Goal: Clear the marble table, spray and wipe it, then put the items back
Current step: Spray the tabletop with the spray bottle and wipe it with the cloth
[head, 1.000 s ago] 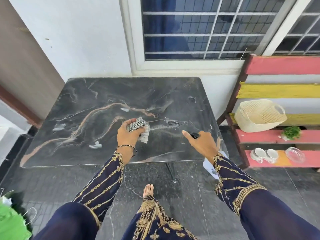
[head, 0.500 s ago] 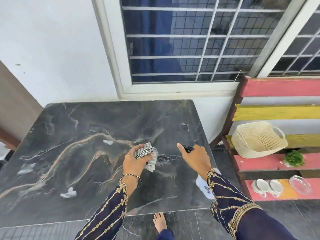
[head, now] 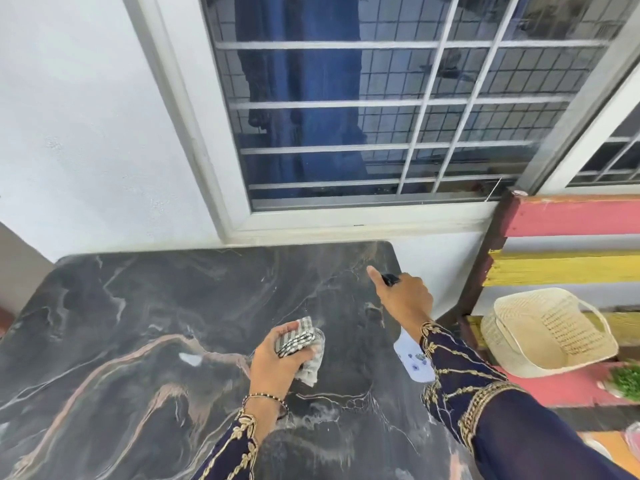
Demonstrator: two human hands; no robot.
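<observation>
- The dark marble desk [head: 138, 341], veined in white and pinkish brown, fills the lower left of the view; its far edge runs along the wall below the window.
- A small pale smear lies on the desk left of the left hand, and whitish streaks show on the stone below that hand's wrist.
- The left hand [head: 277, 365] has its fingers curled around a crumpled checked cloth [head: 298, 337] over the middle of the desk; whether the cloth touches the stone cannot be told.
- The right hand [head: 405, 299] grips a spray bottle [head: 414, 362] over the desk's right side, near the far right corner, its forefinger stretched forward past the black nozzle.
- The bottle's white body with blue flowers shows under the wrist.
- Both arms wear dark blue sleeves with gold embroidery; a beaded bracelet [head: 265, 398] circles the left wrist.
- Right of the desk stands a shelf [head: 571, 216] with pink and yellow boards.
- A cream woven basket [head: 540, 334] sits tilted on the shelf, with a small green plant [head: 627, 379] just beside it.
- The barred window [head: 381, 98] is set in a white wall [head: 86, 133].
</observation>
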